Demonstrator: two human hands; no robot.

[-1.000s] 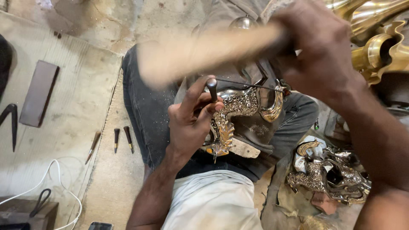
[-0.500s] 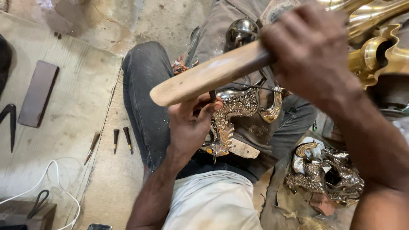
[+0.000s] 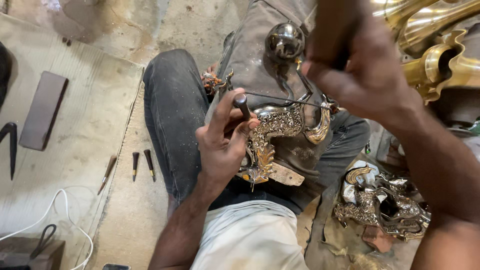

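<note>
- Your left hand (image 3: 225, 145) is clamped on a small steel punch (image 3: 243, 106), its tip set on the engraved silver-and-gold ornament (image 3: 277, 135) lying across your lap, on the grey cloth (image 3: 255, 55) over your right thigh.
- Your right hand (image 3: 357, 65) is raised above the piece, fist closed; what it grips you cannot tell from this view.
- A blow landing off the punch head could hit your left fingers (image 3: 231, 111), which sit just beside it.
- The ornament rests on soft cloth with only a wooden block (image 3: 282, 175) beneath; it could shift under a strike and scar the pattern.
- Three spare punches (image 3: 135, 167) lie on the floor by your left knee.
</note>
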